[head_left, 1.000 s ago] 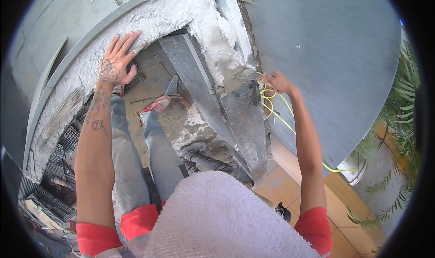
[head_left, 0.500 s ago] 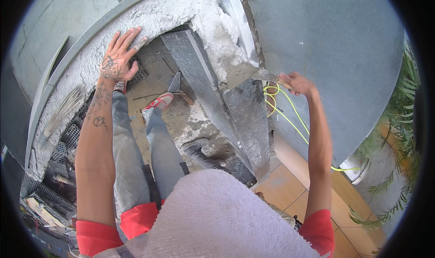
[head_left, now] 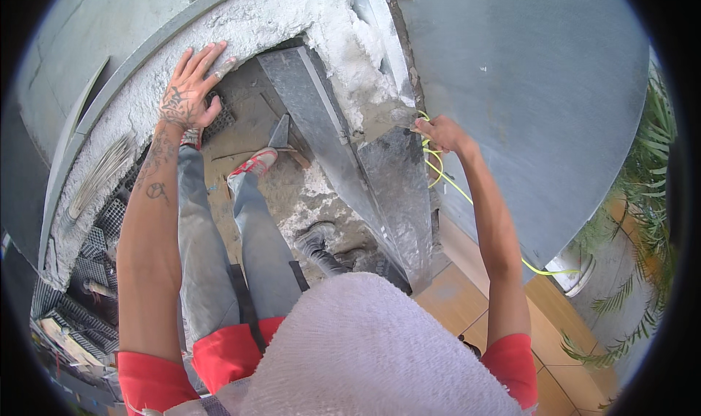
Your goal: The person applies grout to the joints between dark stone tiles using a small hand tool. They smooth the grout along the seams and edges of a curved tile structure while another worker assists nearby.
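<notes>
My left hand (head_left: pixel 191 94) rests with fingers spread on the inner edge of a curved, rough white plaster ledge (head_left: pixel 248 10). My right hand (head_left: pixel 443 132) grips the handle of a small trowel (head_left: pixel 404 118), its blade against grey wet mortar (head_left: pixel 376 127) at the ledge's right corner; the handle is mostly hidden by my fingers. Just below that mortar a long dark metal-like slab (head_left: pixel 299 87) with a pale strip runs down diagonally. A pale bristle brush or bundle of strands (head_left: pixel 102 175) lies on the ledge left of my forearm.
My legs and sneakers are below, near a flat tool (head_left: pixel 279 131) and scraps. Another person's dark shoe (head_left: pixel 315 237) shows at lower middle. Black grid pieces (head_left: pixel 95 270) lie at left. A large grey panel (head_left: pixel 526 124), yellow cord (head_left: pixel 456 189), tiles and palm fronds fill the right.
My right hand and trowel moved right about half a second ago and have since moved back left toward the mortar corner. My left hand has shifted only slightly upward.
</notes>
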The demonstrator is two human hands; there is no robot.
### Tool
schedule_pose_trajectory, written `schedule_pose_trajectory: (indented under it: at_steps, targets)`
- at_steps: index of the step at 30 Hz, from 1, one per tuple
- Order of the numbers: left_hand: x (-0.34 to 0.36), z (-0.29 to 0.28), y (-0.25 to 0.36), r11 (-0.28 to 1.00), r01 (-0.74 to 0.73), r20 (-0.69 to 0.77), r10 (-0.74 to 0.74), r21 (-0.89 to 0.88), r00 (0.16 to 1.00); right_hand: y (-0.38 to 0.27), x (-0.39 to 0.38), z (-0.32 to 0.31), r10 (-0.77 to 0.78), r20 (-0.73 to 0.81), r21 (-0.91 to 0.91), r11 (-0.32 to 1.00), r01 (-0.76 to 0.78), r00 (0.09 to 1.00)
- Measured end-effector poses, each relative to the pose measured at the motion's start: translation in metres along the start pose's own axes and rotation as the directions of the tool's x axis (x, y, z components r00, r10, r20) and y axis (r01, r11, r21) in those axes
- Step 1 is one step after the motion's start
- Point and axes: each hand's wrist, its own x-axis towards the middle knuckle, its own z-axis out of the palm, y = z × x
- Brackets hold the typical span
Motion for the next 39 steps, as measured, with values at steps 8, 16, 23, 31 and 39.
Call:
schedule_pose_trajectory:
  at_steps: [8, 16, 23, 31, 39]
  targets:
    - [0.001, -0.004, 0.0, 0.999, 0.032, 0.099, -0.034, 0.014, 0.995, 0.015, -0.013, -0.017, 0.028, 0.061, -0.251, 0.968, -0.012, 0.998]
    - [0.001, -0.006, 0.0, 0.999, 0.0, 0.034, 0.002, -0.052, 0.999, -0.002, -0.009, -0.001, -0.048, -0.078, -0.011, 0.999, 0.048, 0.996]
    - [0.001, 0.001, -0.006, 1.0, -0.013, 0.009, 0.013, -0.011, 1.0, -0.001, 0.005, 0.036, -0.025, -0.088, -0.044, 0.999, 0.021, 0.996]
    - [0.002, 0.0, -0.002, 0.999, 0.001, 0.043, 0.001, -0.051, 0.999, -0.007, -0.031, 0.01, -0.016, -0.055, -0.235, 0.972, 0.003, 0.998]
    - [0.004, -0.002, -0.001, 0.999, 0.024, 0.105, -0.021, -0.032, 0.994, -0.01, -0.012, 0.03, -0.156, -0.258, -0.121, 0.984, 0.129, 0.953]
